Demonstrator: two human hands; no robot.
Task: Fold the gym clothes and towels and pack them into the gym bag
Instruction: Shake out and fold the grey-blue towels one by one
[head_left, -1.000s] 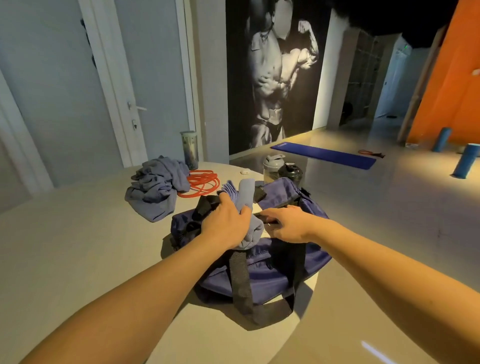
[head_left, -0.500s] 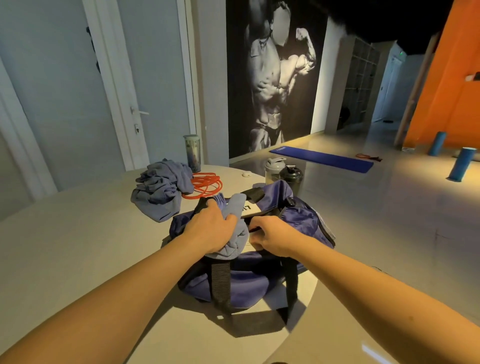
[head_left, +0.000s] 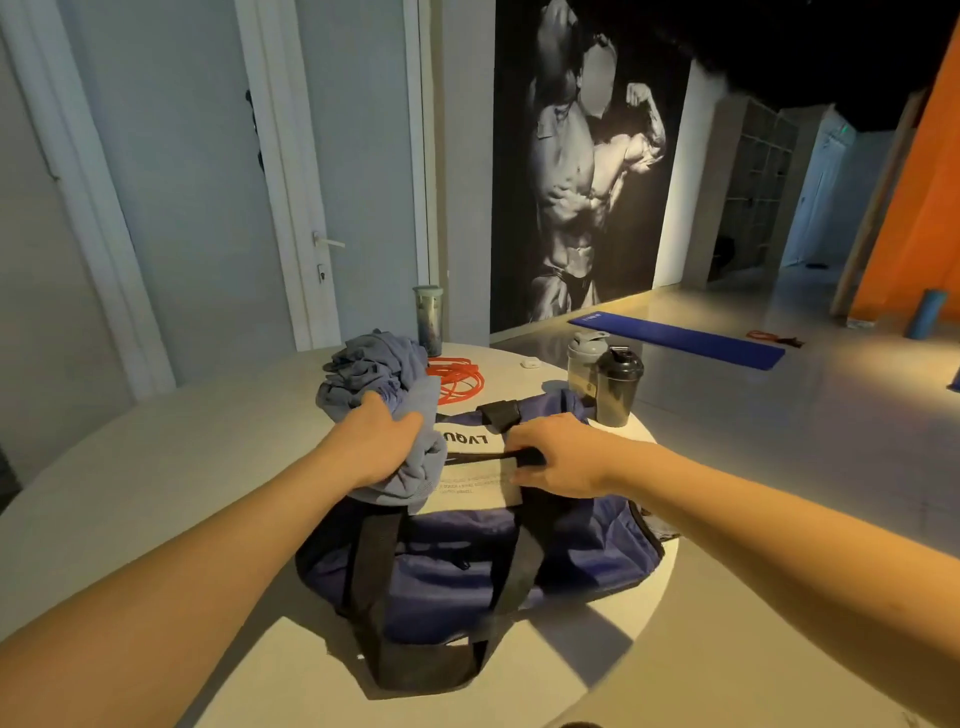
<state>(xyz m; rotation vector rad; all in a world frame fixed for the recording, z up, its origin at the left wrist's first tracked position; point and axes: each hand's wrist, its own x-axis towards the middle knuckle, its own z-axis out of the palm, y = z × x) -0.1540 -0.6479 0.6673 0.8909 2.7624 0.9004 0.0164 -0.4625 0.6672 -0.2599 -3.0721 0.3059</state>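
A navy gym bag (head_left: 467, 566) with black straps lies on the round table (head_left: 156, 493), its top open onto a white insert with lettering. My left hand (head_left: 379, 441) grips a folded grey-blue towel (head_left: 415, 467) at the left end of the bag's opening. My right hand (head_left: 556, 454) holds the bag's black zipper edge at the top, fingers curled over it. A crumpled grey-blue garment (head_left: 369, 369) sits on the table just beyond my left hand.
An orange skipping rope (head_left: 457, 379) lies behind the bag. Two shaker bottles (head_left: 615, 387) stand at the bag's far right end, near the table edge. A tall tumbler (head_left: 428, 319) stands at the back. A blue mat (head_left: 680, 340) lies on the floor.
My left hand has pushed the towel lower toward the bag's left end. My right hand has spread the opening, showing the white insert. The camera has moved closer.
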